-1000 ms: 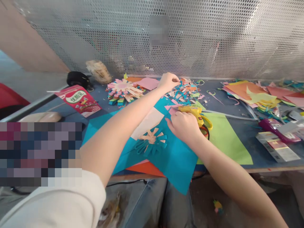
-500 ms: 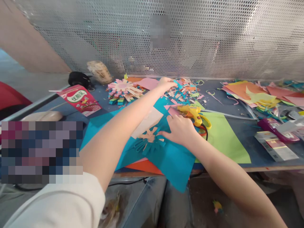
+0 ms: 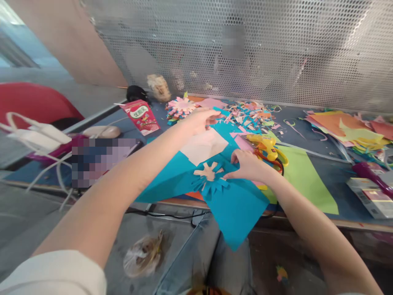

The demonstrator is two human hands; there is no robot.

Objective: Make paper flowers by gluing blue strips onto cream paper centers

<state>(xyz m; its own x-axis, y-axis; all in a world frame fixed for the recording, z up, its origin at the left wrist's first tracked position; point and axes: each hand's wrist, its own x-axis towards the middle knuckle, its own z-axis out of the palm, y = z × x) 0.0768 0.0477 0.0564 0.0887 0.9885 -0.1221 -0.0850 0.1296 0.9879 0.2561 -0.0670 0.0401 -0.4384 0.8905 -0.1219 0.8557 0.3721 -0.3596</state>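
1. Squashing the paper flower point(image 3: 209, 172), which is placed just left of the right hand point(image 3: 248, 166), could be caused by a hard press, as that hand's thumb is set at its edge. Thumb and fingers are spread wide, and nothing is seen gripped.
2. The blue strip point(image 3: 221, 110) at the fingertips of the left hand point(image 3: 201, 119) could be lost in the paper scraps point(image 3: 248, 116) just beyond. Those fingers are bent; whether the strip is pinched cannot be told.
3. The right hand could be burned by the yellow glue gun point(image 3: 266, 145) just beyond it, if the gun is hot, which cannot be seen.
4. The blue sheet point(image 3: 238, 209) below both hands could be tugged by a leg point(image 3: 193, 254), as a corner is hung past the table point(image 3: 327, 170). The flower would be pulled along.
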